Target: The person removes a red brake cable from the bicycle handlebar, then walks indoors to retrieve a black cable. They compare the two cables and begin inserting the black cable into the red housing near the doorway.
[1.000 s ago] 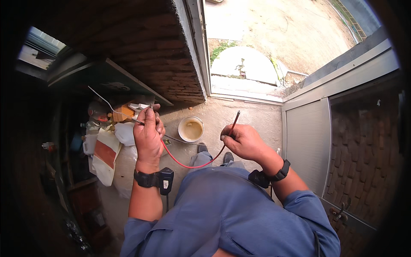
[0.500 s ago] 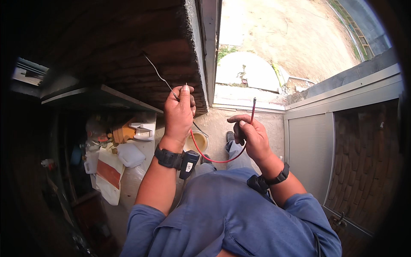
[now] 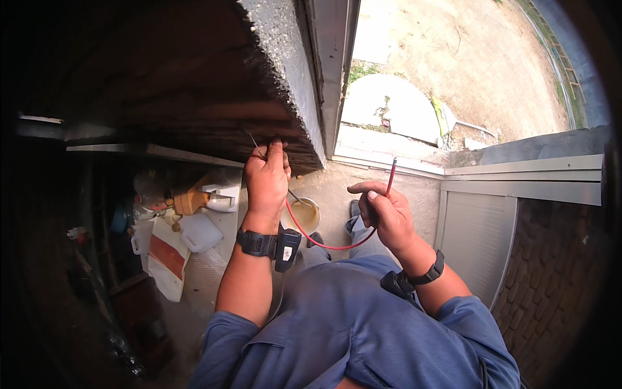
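A thin red cable (image 3: pixel 334 247) hangs in a loop between my two hands. My left hand (image 3: pixel 265 181), raised close to the dark brick wall (image 3: pixel 194 123), is closed on one end of it. A thin grey wire (image 3: pixel 253 139) runs from the wall into those same fingers; how the two meet is hidden by my thumb. My right hand (image 3: pixel 389 217) grips the other part of the cable between thumb and curled fingers, its index finger pointing left. The cable's dark-tipped end (image 3: pixel 394 163) sticks up above that hand.
A bucket (image 3: pixel 317 223) with a stick in it stands on the floor by my feet. To the left lie a white jug (image 3: pixel 201 232), an orange object (image 3: pixel 190 200) and a red-and-white sack (image 3: pixel 168 253). A doorway with a white frame (image 3: pixel 337 78) opens ahead; a pale panel (image 3: pixel 476 223) stands right.
My left hand has moved closer to the brick wall, and less of the grey wire shows. The view has shifted slightly. Both hands keep their hold on the red cable.
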{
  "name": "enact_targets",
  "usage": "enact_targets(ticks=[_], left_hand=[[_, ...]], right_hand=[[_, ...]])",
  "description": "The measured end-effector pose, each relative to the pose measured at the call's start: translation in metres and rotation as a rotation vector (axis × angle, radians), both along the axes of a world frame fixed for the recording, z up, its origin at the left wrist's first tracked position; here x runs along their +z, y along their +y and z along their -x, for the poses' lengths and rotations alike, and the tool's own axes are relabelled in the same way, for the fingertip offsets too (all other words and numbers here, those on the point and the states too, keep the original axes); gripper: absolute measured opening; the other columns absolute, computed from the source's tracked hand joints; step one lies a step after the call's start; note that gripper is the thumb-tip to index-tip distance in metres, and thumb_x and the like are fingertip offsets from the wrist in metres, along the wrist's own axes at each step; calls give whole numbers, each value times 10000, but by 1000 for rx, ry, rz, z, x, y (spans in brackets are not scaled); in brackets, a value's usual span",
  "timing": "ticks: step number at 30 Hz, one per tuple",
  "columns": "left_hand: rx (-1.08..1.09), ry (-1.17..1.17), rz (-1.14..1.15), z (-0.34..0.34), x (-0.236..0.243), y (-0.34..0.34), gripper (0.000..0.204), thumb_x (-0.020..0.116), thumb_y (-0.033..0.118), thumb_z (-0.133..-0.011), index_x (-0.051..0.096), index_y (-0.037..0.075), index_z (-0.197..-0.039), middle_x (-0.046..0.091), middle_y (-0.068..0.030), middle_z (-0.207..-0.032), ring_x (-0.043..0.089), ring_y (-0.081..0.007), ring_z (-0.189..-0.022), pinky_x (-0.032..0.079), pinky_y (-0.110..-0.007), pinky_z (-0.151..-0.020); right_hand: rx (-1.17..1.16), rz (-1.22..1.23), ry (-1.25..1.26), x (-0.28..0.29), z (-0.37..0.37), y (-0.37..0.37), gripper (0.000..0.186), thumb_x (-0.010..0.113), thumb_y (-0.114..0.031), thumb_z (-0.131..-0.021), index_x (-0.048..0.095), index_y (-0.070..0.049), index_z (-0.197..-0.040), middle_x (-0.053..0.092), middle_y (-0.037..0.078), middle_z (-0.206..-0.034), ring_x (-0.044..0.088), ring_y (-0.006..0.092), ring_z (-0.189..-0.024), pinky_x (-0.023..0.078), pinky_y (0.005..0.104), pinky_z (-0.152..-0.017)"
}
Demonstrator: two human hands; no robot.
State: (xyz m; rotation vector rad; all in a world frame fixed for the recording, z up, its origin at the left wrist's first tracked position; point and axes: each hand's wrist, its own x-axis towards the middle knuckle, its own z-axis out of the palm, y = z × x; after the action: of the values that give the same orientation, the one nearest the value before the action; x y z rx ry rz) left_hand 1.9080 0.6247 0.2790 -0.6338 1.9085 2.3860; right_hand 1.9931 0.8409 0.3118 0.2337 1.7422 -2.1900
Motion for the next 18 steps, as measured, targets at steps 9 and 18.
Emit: enact_targets(ticks=[9,18], left_hand=[[-21,-55,20,7,15,2,251,554,185,-1028,552,68,-807,474,21,-623,400,-67,-435,332,-230,-391],[-1,-36,3,8,17,6,255,562,191,-1023,546,68,-801,463,20,-615,392,-65,-434,321,-231,-387]], right_hand=[[-58,81,28,-13,-2,8,378,414,-209,-1005,623,58,-1172,527,18,-656,460,80,-543,367,218,-517],[-102,82,17,-20,11,11,396,415,-223,-996,616,63,-1181,523,34,-654,457,94,-526,365,221,-496]])
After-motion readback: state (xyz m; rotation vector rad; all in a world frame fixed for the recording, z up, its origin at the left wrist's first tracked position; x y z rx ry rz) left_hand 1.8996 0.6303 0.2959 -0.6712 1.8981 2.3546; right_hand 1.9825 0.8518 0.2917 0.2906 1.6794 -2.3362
